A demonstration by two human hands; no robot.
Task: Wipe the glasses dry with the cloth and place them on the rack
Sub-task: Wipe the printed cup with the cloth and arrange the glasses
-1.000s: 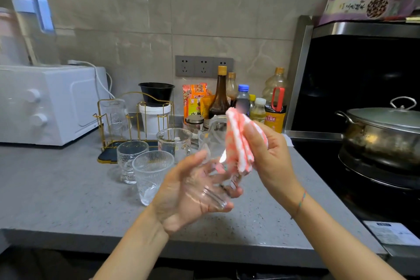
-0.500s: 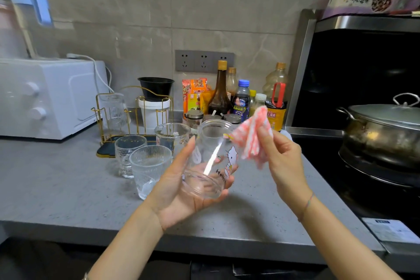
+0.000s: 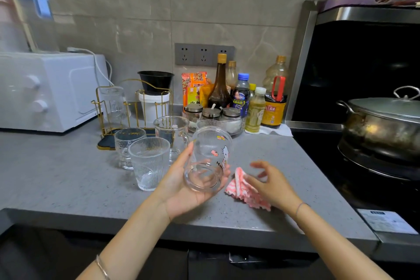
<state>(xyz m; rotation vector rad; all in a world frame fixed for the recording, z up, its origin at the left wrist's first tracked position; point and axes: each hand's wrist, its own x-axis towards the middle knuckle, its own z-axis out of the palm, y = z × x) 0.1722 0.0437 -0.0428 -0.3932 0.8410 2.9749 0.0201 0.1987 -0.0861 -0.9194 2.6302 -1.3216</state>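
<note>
While the left hand (image 3: 181, 191) is gripping the printed glass (image 3: 208, 159) round its lower wall, thumb on one side and fingers on the other, the glass is hanging just above the table (image 3: 56, 177), tilted with its mouth toward 12 o'clock and its thick base toward the wearer. The right hand (image 3: 270, 184) is hovering at 3 o'clock from the glass with fingers loosely curved and spread, closing on nothing. The cloth (image 3: 245, 191) is lying crumpled on the table, partly under that hand. Judged from its look, the printed glass is handling as a rigid, brittle, smooth item that is turning slippery wherever water is remaining; the heavy base is probably pulling the weight downward. A grip round the wall is therefore serving better than a pinch at the thin rim. The cloth is behaving as a soft, light item that is accepting a pinch anywhere. Nothing is showing inside the printed glass. The ribbed glass (image 3: 148, 163) is standing upright just beside it at 9 o'clock; glints at its base may be water, which cannot be confirmed. Three further glasses (image 3: 128, 143) are standing upright between 10 and 12 o'clock and appear empty. The rack (image 3: 136, 107) is standing at 10 o'clock, well beyond them, and is carrying one inverted glass (image 3: 114, 104) on a peg.
</note>
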